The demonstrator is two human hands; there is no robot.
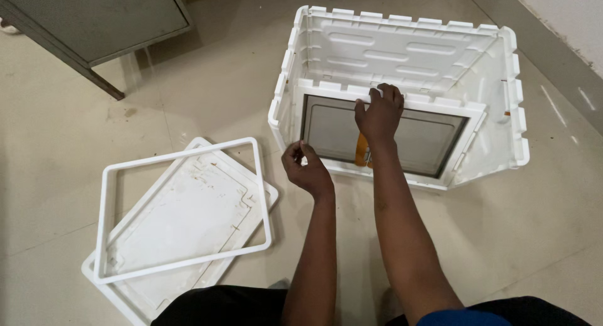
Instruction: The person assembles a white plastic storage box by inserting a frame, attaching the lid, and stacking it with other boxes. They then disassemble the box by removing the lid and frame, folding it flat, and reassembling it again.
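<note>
White plastic lies nearest on the beige tiled floor [75, 144]: a flat rectangular panel [188, 232] down at the lower left, with an open white frame [182, 210] resting loosely on top of it, turned a little askew. Both forearms stretch forward from the bottom edge. Just right of the frame, the left hand [306, 169] is curled in, fingers pinched narrow against the lower left corner of the windowed panel [383, 137]; whether anything small sits between those fingers, I cannot tell. Further out, the right hand [379, 112] is draped over the top edge of that same panel, fingers hooked over the rim and holding it. An orange part [362, 151] peeks out just below the right wrist. The panel stands across the open side of a white folding crate [402, 49], its ribbed back wall rising behind. Far off at the upper left stands a grey metal cabinet [94, 18].
</note>
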